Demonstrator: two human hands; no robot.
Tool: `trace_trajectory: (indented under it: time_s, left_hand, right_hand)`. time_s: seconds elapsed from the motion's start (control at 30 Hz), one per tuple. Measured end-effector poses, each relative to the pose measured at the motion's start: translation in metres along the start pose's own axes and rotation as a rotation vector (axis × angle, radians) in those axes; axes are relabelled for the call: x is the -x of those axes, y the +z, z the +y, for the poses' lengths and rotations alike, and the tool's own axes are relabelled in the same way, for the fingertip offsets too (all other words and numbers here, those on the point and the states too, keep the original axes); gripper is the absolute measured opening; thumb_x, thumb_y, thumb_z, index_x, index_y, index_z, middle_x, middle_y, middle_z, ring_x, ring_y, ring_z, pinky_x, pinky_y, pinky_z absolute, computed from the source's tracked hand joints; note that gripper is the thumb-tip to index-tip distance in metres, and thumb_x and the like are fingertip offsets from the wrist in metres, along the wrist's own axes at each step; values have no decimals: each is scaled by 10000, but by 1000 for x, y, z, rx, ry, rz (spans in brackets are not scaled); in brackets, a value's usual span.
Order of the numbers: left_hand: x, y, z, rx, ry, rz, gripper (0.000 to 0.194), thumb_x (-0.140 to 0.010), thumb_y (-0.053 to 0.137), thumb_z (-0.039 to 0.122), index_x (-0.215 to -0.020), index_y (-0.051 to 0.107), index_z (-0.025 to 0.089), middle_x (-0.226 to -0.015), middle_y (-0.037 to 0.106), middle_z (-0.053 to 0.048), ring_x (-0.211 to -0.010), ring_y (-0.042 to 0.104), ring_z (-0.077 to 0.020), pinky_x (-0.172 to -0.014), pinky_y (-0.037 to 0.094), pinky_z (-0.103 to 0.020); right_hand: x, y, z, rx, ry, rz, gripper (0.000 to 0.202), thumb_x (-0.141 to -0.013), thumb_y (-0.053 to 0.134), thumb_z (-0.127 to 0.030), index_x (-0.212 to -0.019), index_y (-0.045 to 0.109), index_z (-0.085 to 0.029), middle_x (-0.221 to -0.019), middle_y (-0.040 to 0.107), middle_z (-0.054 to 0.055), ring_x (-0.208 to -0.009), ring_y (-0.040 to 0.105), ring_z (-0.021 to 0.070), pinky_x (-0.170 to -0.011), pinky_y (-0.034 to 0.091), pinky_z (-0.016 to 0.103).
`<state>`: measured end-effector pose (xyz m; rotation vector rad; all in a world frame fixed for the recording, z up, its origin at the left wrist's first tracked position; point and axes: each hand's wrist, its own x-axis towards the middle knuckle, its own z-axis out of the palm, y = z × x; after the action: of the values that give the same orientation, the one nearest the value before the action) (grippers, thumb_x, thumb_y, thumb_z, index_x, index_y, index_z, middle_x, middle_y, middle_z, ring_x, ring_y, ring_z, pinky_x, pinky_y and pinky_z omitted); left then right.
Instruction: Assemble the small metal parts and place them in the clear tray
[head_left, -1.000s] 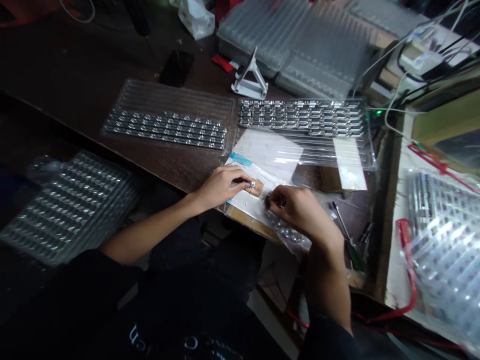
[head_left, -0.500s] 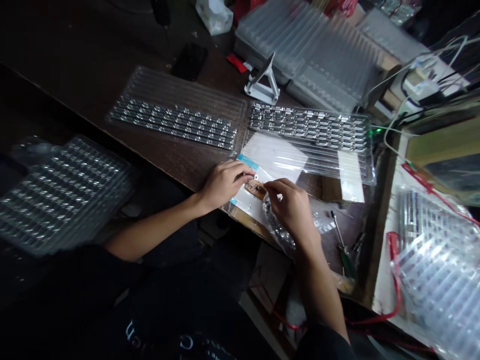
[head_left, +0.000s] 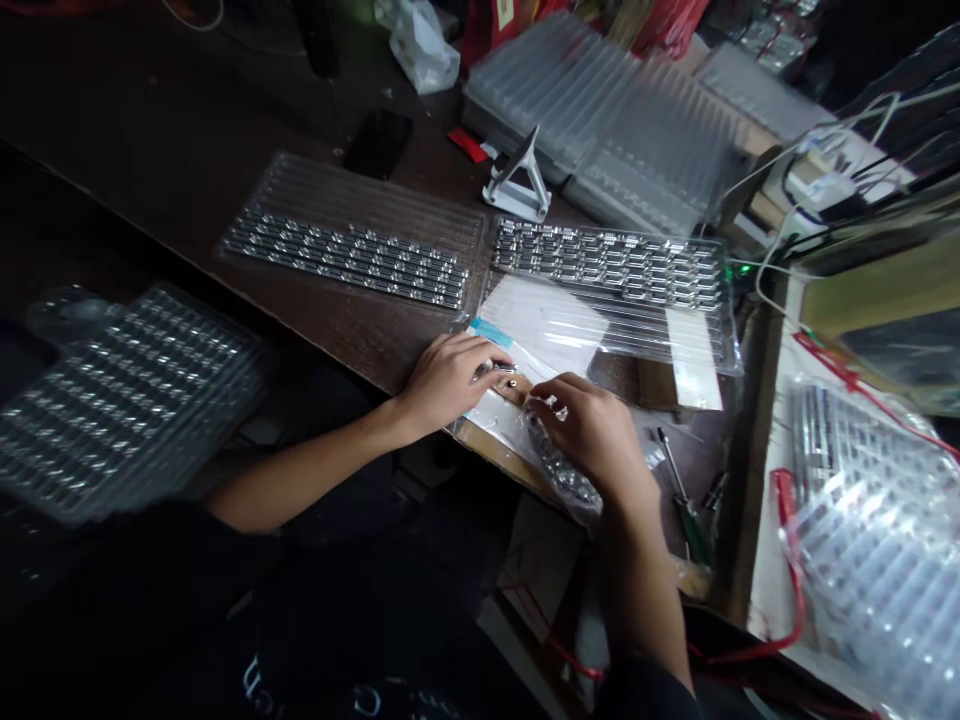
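A small brown block [head_left: 517, 390] with a dark, round spot on it lies between my hands on the white sheet [head_left: 501, 416]. My left hand [head_left: 450, 380] is closed at the block's left end, thumb and forefinger pinched around a small shiny piece too tiny to name. At the block's right end is my right hand [head_left: 589, 425], its fingers curled and pinched together; what they hold, if anything, cannot be made out. Below the right fingers rests a clear plastic bag [head_left: 559, 465] of small shiny parts, partly covered by that hand.
Behind the hands lie two clear trays, left [head_left: 352, 262] and right [head_left: 607, 265], holding rows of small metal parts. A grey stand [head_left: 521, 190], a phone [head_left: 379, 143] and a green-handled screwdriver [head_left: 686, 505] are on the table. Stacked trays [head_left: 127, 400] stand at the left.
The whole view has shifted slightly. My left fingers have come down closer to the brown block, and my right fingertips sit lower, nearer the bag.
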<state>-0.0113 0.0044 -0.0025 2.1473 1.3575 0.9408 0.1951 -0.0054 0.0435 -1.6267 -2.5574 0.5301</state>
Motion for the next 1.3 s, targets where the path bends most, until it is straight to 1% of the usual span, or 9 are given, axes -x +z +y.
trace_trajectory:
  time_s: [0.13,0.33,0.43,0.53,0.73,0.87,1.03,1.2,1.3]
  left_hand:
    - [-7,11,11,75,66,-38,62,-865,700,233,-917,689,202,-921,734,-18,-913,637,-187,-846,433,-327]
    - [-8,22,8,55,58,-61,48,-858,701,233,-889,689,200,-899,728,-20,-904,627,-196,-837,436,-343]
    - [-8,22,6,41,53,-73,43,-863,690,237,-881,685,198,-900,726,-23,-900,624,-202,-829,435,-349]
    - [-7,21,7,23,58,-88,41,-859,694,235,-876,680,199,-893,724,-20,-902,621,-211,-823,429,-355]
    - [-8,23,9,12,49,-95,33,-858,700,226,-865,681,200,-894,725,-23,-901,625,-210,-825,430,-358]
    - [-7,22,10,77,56,-31,18,-867,679,166,-860,673,182,-877,724,-29,-877,637,-202,-811,457,-347]
    - [1,9,11,194,93,134,55,-899,648,174,-952,660,175,-948,731,-54,-910,668,-182,-840,506,-324]
    - [7,-7,8,213,39,157,310,-857,706,168,-1150,610,197,-992,737,-41,-932,691,-164,-884,530,-300]
    - [7,-15,4,192,24,145,323,-852,712,172,-1157,610,202,-983,743,-41,-936,697,-173,-884,535,-310]
  right_hand:
    - [4,-5,5,42,7,-122,161,-913,565,-268,-916,722,-231,-918,727,40,-770,660,173,-640,383,255]
    - [4,-2,0,23,-8,-108,148,-898,544,-232,-862,677,-180,-870,711,73,-740,640,183,-624,379,262]
    - [7,-6,6,-173,-43,-44,132,-897,542,-202,-917,671,-179,-873,709,58,-743,635,165,-672,419,249]
    - [9,-11,13,-302,-80,86,199,-931,500,-196,-1017,679,-183,-970,715,72,-827,652,176,-745,451,265]
    - [6,-9,17,-237,68,221,163,-920,549,-248,-941,701,-193,-873,722,68,-786,653,192,-726,467,283]
    - [1,-4,17,-201,109,270,223,-916,500,-204,-921,720,-162,-904,728,94,-790,663,199,-747,486,299]
    - [-9,7,6,-242,44,175,241,-911,487,-159,-958,723,-183,-950,736,85,-819,677,192,-768,490,282]
    - [-15,15,-12,-156,-65,52,231,-950,483,-193,-969,713,-179,-988,703,95,-855,652,195,-755,464,269]
    - [-15,16,-18,-34,-65,2,268,-955,465,-161,-1050,713,-195,-1029,698,89,-906,641,203,-765,449,266]
